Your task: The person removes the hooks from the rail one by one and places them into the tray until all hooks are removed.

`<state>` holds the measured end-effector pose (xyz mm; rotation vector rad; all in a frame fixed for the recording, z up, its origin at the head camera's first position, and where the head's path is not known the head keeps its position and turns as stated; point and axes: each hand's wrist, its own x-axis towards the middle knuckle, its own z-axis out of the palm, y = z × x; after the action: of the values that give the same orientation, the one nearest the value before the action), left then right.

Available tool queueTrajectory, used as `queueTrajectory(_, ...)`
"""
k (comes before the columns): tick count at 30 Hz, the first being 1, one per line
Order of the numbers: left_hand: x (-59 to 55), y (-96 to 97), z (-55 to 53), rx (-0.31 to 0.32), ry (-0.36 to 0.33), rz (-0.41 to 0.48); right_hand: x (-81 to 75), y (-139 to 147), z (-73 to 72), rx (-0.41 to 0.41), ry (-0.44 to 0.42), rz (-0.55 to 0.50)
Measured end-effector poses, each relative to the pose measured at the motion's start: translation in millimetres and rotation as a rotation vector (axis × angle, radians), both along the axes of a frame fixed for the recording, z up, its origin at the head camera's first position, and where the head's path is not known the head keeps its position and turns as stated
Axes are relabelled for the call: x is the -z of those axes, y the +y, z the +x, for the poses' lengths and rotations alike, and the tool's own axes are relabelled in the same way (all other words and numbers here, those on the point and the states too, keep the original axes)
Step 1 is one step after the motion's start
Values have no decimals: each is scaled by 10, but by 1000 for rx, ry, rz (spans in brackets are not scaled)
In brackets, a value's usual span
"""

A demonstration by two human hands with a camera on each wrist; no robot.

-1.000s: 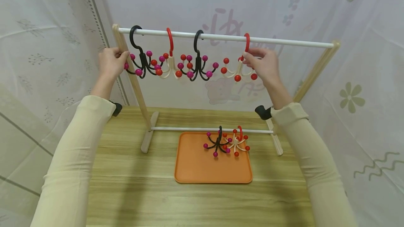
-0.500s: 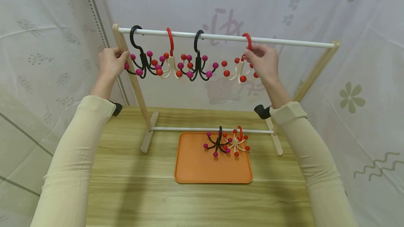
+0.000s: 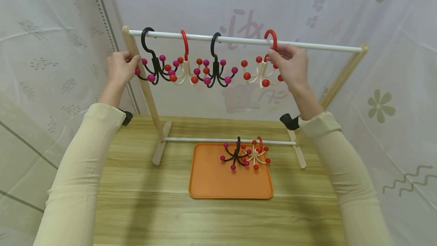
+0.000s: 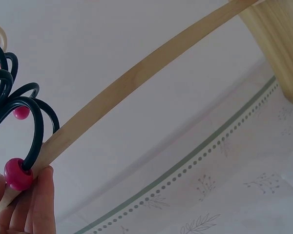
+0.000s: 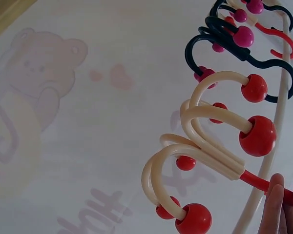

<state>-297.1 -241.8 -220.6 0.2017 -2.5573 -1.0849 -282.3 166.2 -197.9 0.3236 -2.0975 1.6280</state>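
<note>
Currently, the left hand (image 3: 119, 69) has its thumb and fingers closed around the left post (image 3: 149, 101) of a wooden rack, right beside the magenta balls of the black hanger nearest that end (image 3: 155, 65). The right hand (image 3: 293, 65) pinches, between thumb and fingers, the red hook (image 3: 275, 41) of a cream hanger with red balls (image 3: 263, 67). That hanger is at the white top rail (image 3: 324, 46), its curve rising above the rail; whether the hook bears on it cannot be told.

Farther left along the rail hang a middle black hanger (image 3: 216, 67) and a second cream hanger (image 3: 186, 67), the latter between the two black ones. Below, an orange tray (image 3: 215, 181) lies on the bench (image 3: 218, 221). On its far right part sit a smaller-looking black hanger (image 3: 235, 156) and a cream one (image 3: 255, 155), their arms overlapping. The lower white bar (image 3: 198, 139) runs just behind the tray.
</note>
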Motion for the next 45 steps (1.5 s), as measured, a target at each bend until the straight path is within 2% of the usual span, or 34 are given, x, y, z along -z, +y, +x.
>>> queueTrajectory(5,-4,2,-3,-2,-4,-1,-9,25,65,-14,36,10)
queueTrajectory(12,7,1,-3,-5,-2,-10,-58,-58,361,-28,47,44)
queueTrajectory(18,10,0,-3,-1,7,0,55,-73,428,-22,18,101)
queueTrajectory(25,7,0,2,-2,15,-4,248,-71,422,-47,23,108)
queueTrajectory(32,4,8,12,-8,17,-22,568,-9,240,-82,-3,87)
queueTrajectory(35,2,10,17,-7,15,-16,671,-22,224,-95,-4,83)
queueTrajectory(40,7,4,9,-6,0,-13,783,-73,270,-111,-10,72)
queueTrajectory(45,6,2,1,-7,3,-11,806,-174,415,-135,-36,64)
